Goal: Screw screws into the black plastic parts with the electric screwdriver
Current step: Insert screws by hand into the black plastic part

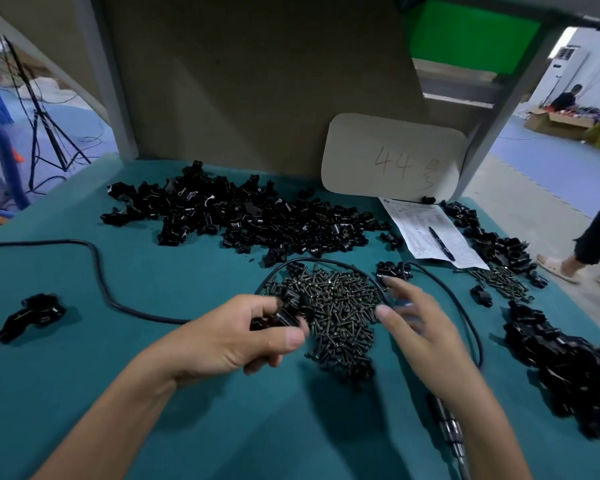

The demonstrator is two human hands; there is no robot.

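Note:
My left hand [236,336] pinches a black plastic part [280,315] between thumb and fingers, just left of a heap of dark screws [340,311] on the teal table. My right hand [416,320] hovers over the right side of the screw heap, fingers spread and holding nothing; it looks motion-blurred. The electric screwdriver [449,433] lies on the table under my right forearm, mostly hidden. A big pile of black plastic parts [250,216] lies further back. Another pile of black parts [568,368] lies at the right.
A black cable [97,268] snakes across the left of the table [84,358] and loops around the screws. One loose part [32,315] lies far left. A paper with a pen [440,242] and a card marked 44 [392,157] stand behind. More screws [503,280] lie at right.

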